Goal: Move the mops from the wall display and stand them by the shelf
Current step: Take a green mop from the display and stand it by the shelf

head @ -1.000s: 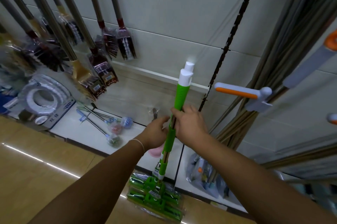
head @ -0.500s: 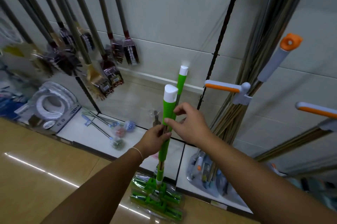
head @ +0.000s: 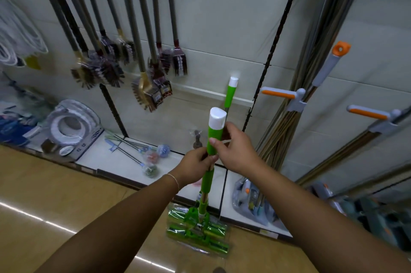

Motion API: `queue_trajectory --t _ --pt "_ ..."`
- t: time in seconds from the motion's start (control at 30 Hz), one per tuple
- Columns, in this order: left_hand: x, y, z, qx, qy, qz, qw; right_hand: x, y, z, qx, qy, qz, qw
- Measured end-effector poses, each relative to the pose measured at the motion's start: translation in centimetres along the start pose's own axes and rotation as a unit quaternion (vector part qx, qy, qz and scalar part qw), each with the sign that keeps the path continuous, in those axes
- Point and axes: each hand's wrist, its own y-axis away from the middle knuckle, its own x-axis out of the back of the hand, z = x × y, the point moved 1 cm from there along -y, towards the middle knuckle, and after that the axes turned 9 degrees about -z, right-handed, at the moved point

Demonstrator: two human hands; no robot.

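1. Head view: two green mops were counted. The near mop (head: 215, 137) stood upright, its wrapped green head (head: 198, 229) on the floor (head: 44, 195) against the low shelf (head: 124, 161).
2. The second mop (head: 230, 92) showed only its white-capped top behind the first; its lower shaft and head were hidden.
3. The left hand (head: 195, 165) clasped the near handle below the right hand (head: 235, 150), whose fingers closed around the green grip.
4. Far left, hanging brushes (head: 142, 77) overlapped and blurred; no reliable count.
5. Right: three orange-tipped handles (head: 278, 94), their heads cut off or wrapped.
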Motion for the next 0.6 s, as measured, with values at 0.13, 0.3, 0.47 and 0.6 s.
queue_trajectory --t 0.13,0.3,0.47,0.6 --pt "1.4 2.4 1.4 -0.045 -0.026 -0.027 0.998 0.4 2.8 -3.1 0.022 -0.003 0.025 0.999" --pt "2.2 4.1 5.9 -0.135 -0.053 -0.022 0.989 3.8 5.3 -6.7 0.051 0.032 0.062 0.996" --pt "1.2 4.4 11.6 -0.221 -0.065 -0.027 0.973 9.0 7.9 -9.0 0.058 0.029 0.108 0.992" --pt "-1.6 3.7 16.7 -0.268 -0.064 -0.083 0.958 13.8 10.7 -9.0 0.049 0.011 0.169 0.984"
